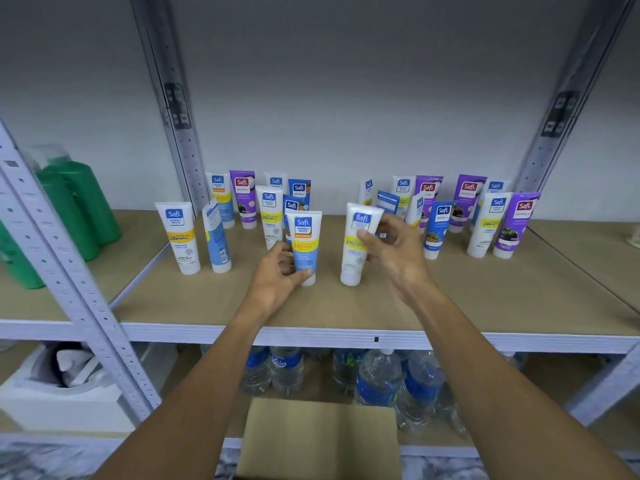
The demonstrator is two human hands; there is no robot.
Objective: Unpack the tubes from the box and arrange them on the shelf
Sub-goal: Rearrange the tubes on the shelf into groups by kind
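Observation:
Several tubes stand cap-down on the brown shelf board (346,306), white, blue and purple ones in loose rows. My left hand (277,278) grips a white and blue tube with a yellow band (304,237), upright near the front middle. My right hand (394,251) holds a second white tube (356,244) by its upper half; it leans slightly left, its cap on the board. A cardboard box (318,441) sits below the shelf at the bottom of the view, between my forearms.
Green bottles (72,209) stand on the neighbouring shelf at left. Perforated metal uprights (79,289) frame the bay. Water bottles (377,379) fill the lower shelf. A white container (62,393) sits at lower left.

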